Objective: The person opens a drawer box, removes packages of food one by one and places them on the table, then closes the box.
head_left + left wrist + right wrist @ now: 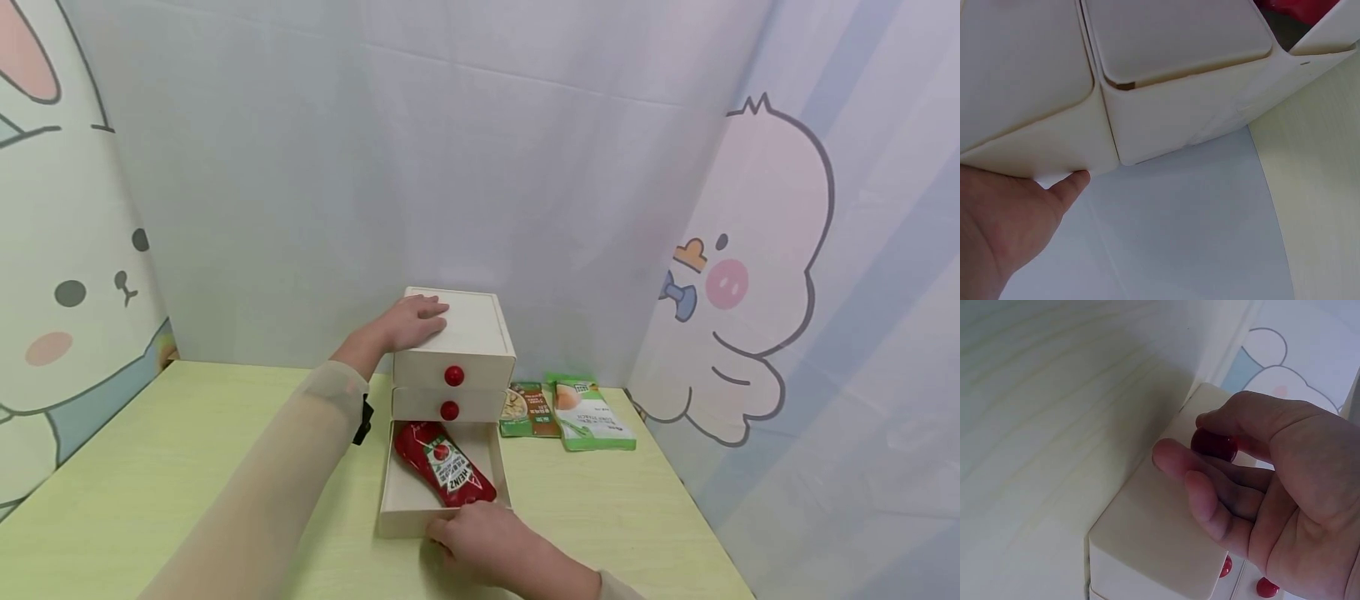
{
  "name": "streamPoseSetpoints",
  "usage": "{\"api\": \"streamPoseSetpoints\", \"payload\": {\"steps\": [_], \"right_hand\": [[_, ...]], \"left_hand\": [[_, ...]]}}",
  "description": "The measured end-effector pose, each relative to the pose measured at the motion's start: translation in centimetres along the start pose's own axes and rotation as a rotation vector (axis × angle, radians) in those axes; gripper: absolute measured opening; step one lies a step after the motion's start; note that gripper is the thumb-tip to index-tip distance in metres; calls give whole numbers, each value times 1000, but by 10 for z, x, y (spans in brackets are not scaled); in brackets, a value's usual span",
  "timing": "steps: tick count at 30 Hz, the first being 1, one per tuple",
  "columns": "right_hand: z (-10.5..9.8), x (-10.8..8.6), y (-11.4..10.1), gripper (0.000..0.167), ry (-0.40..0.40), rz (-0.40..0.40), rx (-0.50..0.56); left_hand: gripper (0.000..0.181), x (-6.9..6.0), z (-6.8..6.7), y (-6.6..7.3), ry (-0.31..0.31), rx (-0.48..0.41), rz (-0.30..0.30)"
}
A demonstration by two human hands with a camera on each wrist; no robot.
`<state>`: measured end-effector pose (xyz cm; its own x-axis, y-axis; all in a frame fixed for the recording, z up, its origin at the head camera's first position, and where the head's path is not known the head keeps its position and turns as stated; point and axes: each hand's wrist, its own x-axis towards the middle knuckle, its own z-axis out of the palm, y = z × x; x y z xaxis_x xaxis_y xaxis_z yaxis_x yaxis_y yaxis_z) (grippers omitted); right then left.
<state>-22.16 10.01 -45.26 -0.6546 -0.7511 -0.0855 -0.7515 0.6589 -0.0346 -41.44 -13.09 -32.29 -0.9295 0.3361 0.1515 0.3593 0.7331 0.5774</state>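
Observation:
A white box with three stacked drawers [455, 367] has its bottom drawer [397, 523] pulled out. Inside that drawer lies a red Heinz ketchup pouch [448, 471]. The left hand [408, 323] rests on the box's top, fingers spread toward its middle; in the left wrist view this hand [1016, 219] lies along the box's edge. At the drawer's front is the right hand [491, 542]. The right wrist view shows the right hand [1272, 481] pinching the drawer's red knob [1215, 445] between thumb and fingers. The upper two drawers are closed.
To the right of the box, a brown and green packet [531, 410] and a green and white packet [592, 417] lie on the pale yellow-green table [202, 458]. A light curtain [300, 183] stands behind the table, with cartoon figures at both sides.

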Motion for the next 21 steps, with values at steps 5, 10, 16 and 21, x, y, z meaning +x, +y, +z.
{"api": "streamPoseSetpoints", "payload": {"steps": [5,10,16,21], "right_hand": [[0,-3,-1,9,7,-23,-19],[0,-5,-1,10,2,-35,-15],[-1,-7,-3,11,-15,-38,0],[-2,-7,-4,14,-50,-21,48]], "left_hand": [[61,0,0,1,1,2,-4],[61,0,0,0,0,-1,-7],[61,1,0,0,2,-3,-2],[61,1,0,0,1,1,1]]}}
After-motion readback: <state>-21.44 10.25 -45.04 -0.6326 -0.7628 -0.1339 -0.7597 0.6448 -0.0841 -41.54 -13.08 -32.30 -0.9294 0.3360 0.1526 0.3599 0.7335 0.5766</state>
